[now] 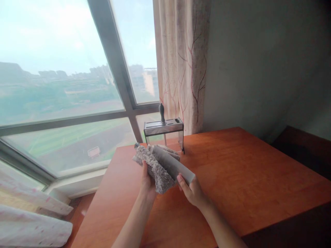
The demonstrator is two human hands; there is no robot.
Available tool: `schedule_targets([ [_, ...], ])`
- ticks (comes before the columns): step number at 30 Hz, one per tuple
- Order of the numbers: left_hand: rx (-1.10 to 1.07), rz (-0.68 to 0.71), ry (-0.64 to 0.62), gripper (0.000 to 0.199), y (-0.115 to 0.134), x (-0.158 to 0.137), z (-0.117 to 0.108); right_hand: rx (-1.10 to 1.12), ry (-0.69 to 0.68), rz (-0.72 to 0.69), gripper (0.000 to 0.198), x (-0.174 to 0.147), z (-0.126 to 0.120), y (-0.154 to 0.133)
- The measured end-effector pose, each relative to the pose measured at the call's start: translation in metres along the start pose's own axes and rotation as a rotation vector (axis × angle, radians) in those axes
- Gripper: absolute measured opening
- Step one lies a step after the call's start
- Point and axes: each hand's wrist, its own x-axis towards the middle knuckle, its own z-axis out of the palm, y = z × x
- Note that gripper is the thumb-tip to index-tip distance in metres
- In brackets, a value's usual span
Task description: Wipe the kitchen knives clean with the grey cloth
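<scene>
My left hand (148, 181) is closed around a fluffy grey cloth (161, 174), its thumb lying on top and its other fingers mostly hidden underneath. My right hand (192, 191) pinches the near right end of a smooth, flat grey piece (174, 162). This piece slants across and touches the cloth. More fluffy material (169, 150) shows behind its far edge. A small dark tip (136, 145) sticks out at the cloth's far left end. I hold both things above the wooden table, and I cannot tell whether they are joined.
A clear-sided frame with a metal top (163, 126) and a dark upright handle (161, 112) stands at the far end of the reddish wooden table (245, 172). Large windows (64, 144) lie to the left. A patterned curtain (183, 62) hangs behind, beside a grey wall (258, 69).
</scene>
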Motion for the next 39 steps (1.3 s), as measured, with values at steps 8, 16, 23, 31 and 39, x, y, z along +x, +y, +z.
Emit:
schedule_targets([
  [8,-0.101,0.135,0.074,0.025,0.015,-0.006,-0.001,0.048,0.143,0.028,0.042,-0.002,0.000,-0.008],
  [16,0.040,0.117,-0.092,0.061,0.014,-0.016,0.007,0.092,0.156,0.025,0.045,-0.002,0.000,-0.013],
  [23,-0.052,0.107,-0.242,0.071,0.020,-0.013,0.008,0.213,0.081,0.108,0.046,-0.002,0.000,-0.008],
  [31,-0.115,0.091,-0.251,0.056,0.019,-0.007,-0.016,0.118,-0.099,0.143,0.045,-0.001,0.004,-0.010],
  [39,-0.130,0.033,-0.192,0.045,0.016,-0.011,-0.002,-0.164,0.018,-0.011,0.045,-0.003,0.006,0.002],
])
